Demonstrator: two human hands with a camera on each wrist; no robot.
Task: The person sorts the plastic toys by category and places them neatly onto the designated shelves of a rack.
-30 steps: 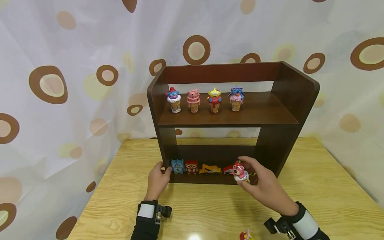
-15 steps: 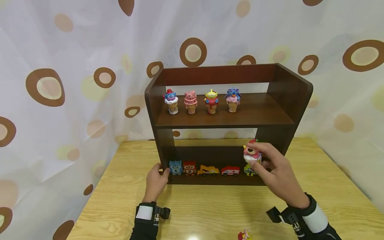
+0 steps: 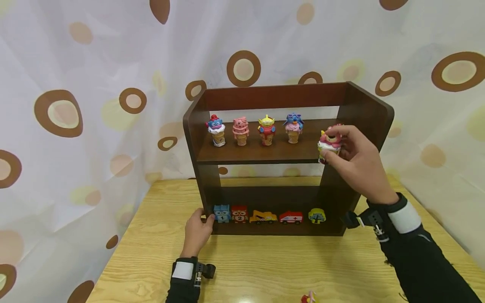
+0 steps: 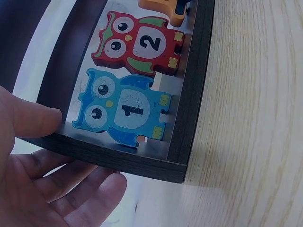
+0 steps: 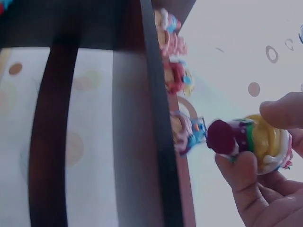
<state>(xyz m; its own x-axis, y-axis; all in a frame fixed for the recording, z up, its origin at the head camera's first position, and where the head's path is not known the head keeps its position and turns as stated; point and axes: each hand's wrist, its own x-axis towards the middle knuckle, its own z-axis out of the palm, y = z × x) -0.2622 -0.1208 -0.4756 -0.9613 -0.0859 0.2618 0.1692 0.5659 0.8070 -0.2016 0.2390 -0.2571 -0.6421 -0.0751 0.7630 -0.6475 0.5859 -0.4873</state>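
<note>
My right hand [image 3: 361, 162] pinches a pink bear figurine [image 3: 329, 145] with a white and yellow lower part, held in front of the upper shelf's right end. In the right wrist view its dark red base [image 5: 221, 136] points toward the shelf edge. My left hand [image 3: 198, 231] grips the lower left side panel of the dark brown shelf unit [image 3: 280, 160], thumb inside and fingers outside. Right by that thumb stands a blue owl block [image 4: 120, 109] marked 1, beside a red owl block [image 4: 139, 43] marked 2. On the upper shelf stand several ice-cream-cone figurines, the blue one with sunglasses [image 3: 293, 128] nearest the held bear.
On the lower shelf are a yellow crane truck [image 3: 263, 216], a red and white ambulance [image 3: 291, 217] and a green-yellow tree block [image 3: 316, 216]. A small red and pink toy [image 3: 308, 297] lies at the front of the wooden table [image 3: 265, 261]. A patterned curtain [image 3: 94, 54] hangs behind.
My right hand has lifted the bear figurine from in front of the lower shelf up and right to the upper shelf's level, uncovering the tree block. The left hand keeps its grip.
</note>
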